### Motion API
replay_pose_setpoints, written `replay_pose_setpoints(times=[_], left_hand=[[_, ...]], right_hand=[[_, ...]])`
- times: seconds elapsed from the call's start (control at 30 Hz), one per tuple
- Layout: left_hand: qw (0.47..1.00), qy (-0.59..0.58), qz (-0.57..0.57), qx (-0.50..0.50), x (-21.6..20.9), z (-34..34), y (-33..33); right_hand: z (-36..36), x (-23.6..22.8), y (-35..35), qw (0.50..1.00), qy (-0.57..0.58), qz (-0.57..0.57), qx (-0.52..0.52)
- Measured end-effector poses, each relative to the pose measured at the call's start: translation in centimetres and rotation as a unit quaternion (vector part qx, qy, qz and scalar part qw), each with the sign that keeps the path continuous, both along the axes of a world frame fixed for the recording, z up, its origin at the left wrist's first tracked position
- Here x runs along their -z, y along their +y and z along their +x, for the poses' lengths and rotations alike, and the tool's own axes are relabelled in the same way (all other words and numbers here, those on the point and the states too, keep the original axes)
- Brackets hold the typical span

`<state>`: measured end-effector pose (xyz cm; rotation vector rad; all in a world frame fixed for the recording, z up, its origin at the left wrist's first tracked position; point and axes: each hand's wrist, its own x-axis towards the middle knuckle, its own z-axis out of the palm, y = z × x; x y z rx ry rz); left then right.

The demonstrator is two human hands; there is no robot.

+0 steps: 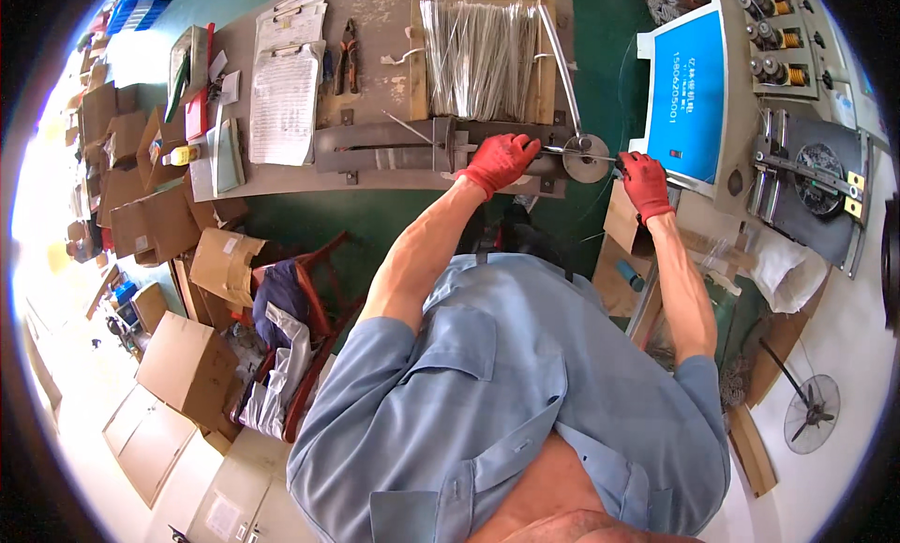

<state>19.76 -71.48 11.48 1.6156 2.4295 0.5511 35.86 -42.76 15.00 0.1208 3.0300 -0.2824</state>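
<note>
Red work gloves cover both hands at a grey workbench (375, 182) on the far side of the scene. The left hand (499, 162) lies curled over the right end of a long dark metal jig (394, 148) fixed along the bench, fingers closed down on it just left of a round metal disc (586, 159). The right hand (645, 182) is closed around the near end of a thin metal wire (600, 156) that runs leftward past the disc towards the left hand; how firmly it pinches the wire cannot be told. A long steel lever handle (559, 60) rises from the disc towards the far edge of the bench. Behind the jig, a wooden tray (544, 84) holds a bundle of cut straight wires (476, 60). Pliers (349, 54) and clipboards with paper sheets (286, 98) lie further left on the bench. A grey machine with a blue panel (687, 93) stands to the right, just beside the right hand. Cardboard boxes (183, 365) pile up on the floor at the left.
</note>
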Motion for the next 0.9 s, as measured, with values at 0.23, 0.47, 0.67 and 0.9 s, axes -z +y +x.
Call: replay_pose_setpoints(times=[0.23, 0.47, 0.67, 0.9], left_hand=[[0.999, -0.021, -0.035, 0.017, -1.0, -0.4, 0.2], [0.996, -0.059, -0.071, 0.01, -2.2, -0.6, 0.3], [0.999, -0.015, -0.028, 0.018, -1.1, -0.8, 0.2], [0.999, -0.029, -0.018, 0.024, -1.6, -1.0, 0.4]], right_hand=[[-0.9, -0.7, -1.8, 1.0, -0.009, 0.01, -0.026], [-0.9, -0.7, -2.5, 0.999, -0.028, 0.02, 0.012], [-0.5, -1.4, -2.3, 1.0, 0.003, -0.002, 0.007], [-6.4, -4.5, -2.7, 0.971, 0.012, 0.152, -0.181]])
